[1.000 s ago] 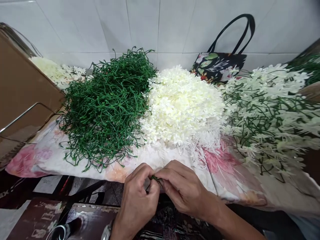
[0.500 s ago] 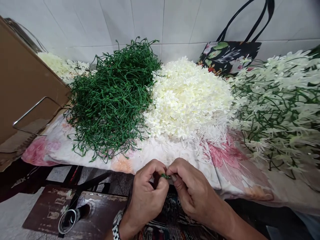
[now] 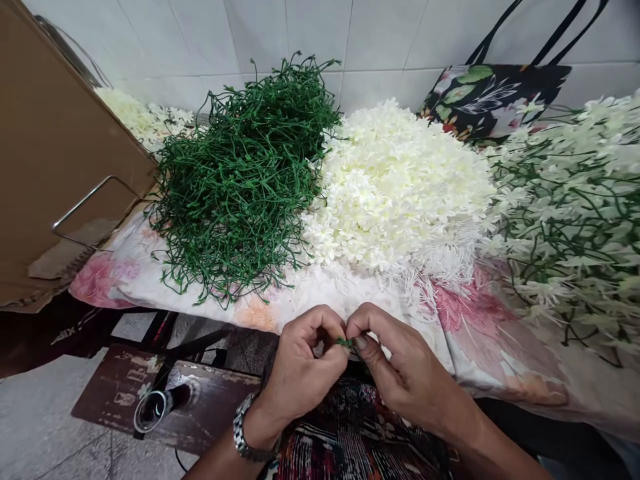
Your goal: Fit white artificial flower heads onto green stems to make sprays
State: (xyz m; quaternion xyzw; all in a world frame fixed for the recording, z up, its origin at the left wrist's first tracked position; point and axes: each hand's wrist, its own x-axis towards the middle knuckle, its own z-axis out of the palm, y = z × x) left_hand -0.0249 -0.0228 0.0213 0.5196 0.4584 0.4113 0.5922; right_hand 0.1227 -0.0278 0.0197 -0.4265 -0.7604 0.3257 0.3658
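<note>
A small green stem piece (image 3: 345,342) is pinched between the fingertips of both hands, over my lap at the table's front edge. My left hand (image 3: 307,363), with a metal watch on its wrist, grips it from the left. My right hand (image 3: 400,360) pinches its right end between thumb and forefinger; most of the piece is hidden. Beyond the hands lie a heap of green plastic stems (image 3: 240,180) and a pile of white flower heads (image 3: 395,187). Flowers on green stems (image 3: 575,220) are spread at the right.
A flowered cloth (image 3: 310,293) covers the table. At the left stands a cardboard box (image 3: 65,133) beside a bent metal wire. A floral bag (image 3: 490,100) leans on the tiled wall. Below left, a brown bench (image 3: 215,407) holds a clear cup (image 3: 151,411).
The view has shifted, so the table things appear farther right and slightly higher. Both hands keep their pinch on the green piece, almost unchanged.
</note>
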